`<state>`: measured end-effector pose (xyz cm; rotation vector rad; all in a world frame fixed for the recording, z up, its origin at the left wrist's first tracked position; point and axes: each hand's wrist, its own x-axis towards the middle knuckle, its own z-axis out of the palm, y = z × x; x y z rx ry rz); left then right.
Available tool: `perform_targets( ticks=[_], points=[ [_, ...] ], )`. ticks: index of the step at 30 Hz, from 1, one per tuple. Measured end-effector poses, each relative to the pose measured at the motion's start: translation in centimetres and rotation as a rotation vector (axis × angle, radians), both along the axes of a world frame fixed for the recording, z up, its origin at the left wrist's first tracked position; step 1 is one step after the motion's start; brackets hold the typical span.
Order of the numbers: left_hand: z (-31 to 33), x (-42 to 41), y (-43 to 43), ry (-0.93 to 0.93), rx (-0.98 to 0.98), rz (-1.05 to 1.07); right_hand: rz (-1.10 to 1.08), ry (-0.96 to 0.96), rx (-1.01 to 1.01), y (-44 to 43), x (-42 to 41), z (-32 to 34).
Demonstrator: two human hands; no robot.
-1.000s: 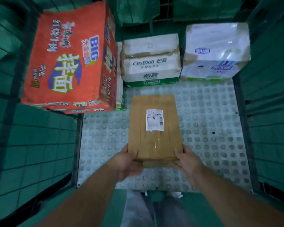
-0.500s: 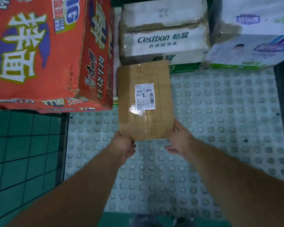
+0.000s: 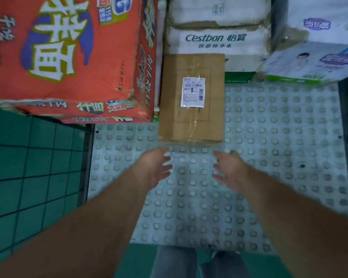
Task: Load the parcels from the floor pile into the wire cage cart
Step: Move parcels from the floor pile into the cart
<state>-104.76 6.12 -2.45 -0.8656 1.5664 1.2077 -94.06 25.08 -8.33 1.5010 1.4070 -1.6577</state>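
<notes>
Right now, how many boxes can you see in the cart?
4: brown parcel centre, orange carton on its left, Cestbon carton behind it, white carton at back right. Others may be hidden under the orange carton.

I see a brown parcel (image 3: pixel 191 125) with a white label (image 3: pixel 192 92), and an orange-red carton (image 3: pixel 68 57) lettered in white, yellow and blue. The cart floor (image 3: pixel 269 157) is pale grey with gridded studs; the Cestbon box (image 3: pixel 215 41) is white with green lettering.

Left grip (image 3: pixel 156 167) and right grip (image 3: pixel 228 169) empty, fingers spread
</notes>
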Motion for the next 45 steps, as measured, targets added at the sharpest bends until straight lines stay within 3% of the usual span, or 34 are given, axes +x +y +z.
perform_targets(
  ticks=[2, 5, 11, 16, 23, 32, 41, 45],
  points=[
    [2.4, 4.3, -1.7, -0.098, -0.007, -0.044, 0.039, -0.098, 0.011, -2.5, 3.7, 2.0],
    [5.8, 11.5, -5.3, -0.164, -0.064, -0.027, 0.091, -0.176, -0.144, -7.4, 9.1, 6.9],
    [14.4, 25.0, -11.6, -0.209, -0.140, 0.109, 0.646, -0.168, -0.200, -14.2, 18.2, 17.0],
    [21.8, 34.6, -14.1, -0.167, -0.158, 0.339, 0.877, -0.160, -0.243, -16.5, 22.9, 24.8],
    [29.4, 45.2, -17.6, -0.053, -0.106, 0.730, 1.317, -0.084, -0.084, -20.6, 24.2, 31.3],
    [33.5, 65.6, -25.8, -0.028, -0.170, 1.290, 1.798, 0.140, -0.058, -36.8, 32.2, 36.6],
    [34.5, 84.6, -30.9, -0.039, -0.150, 1.626, 2.098, 0.165, -0.093, -47.6, 50.0, 39.0],
    [34.3, 89.2, -33.3, -0.049, -0.177, 1.670, 2.174, 0.164, -0.110, -50.1, 54.7, 40.0]
  ],
)
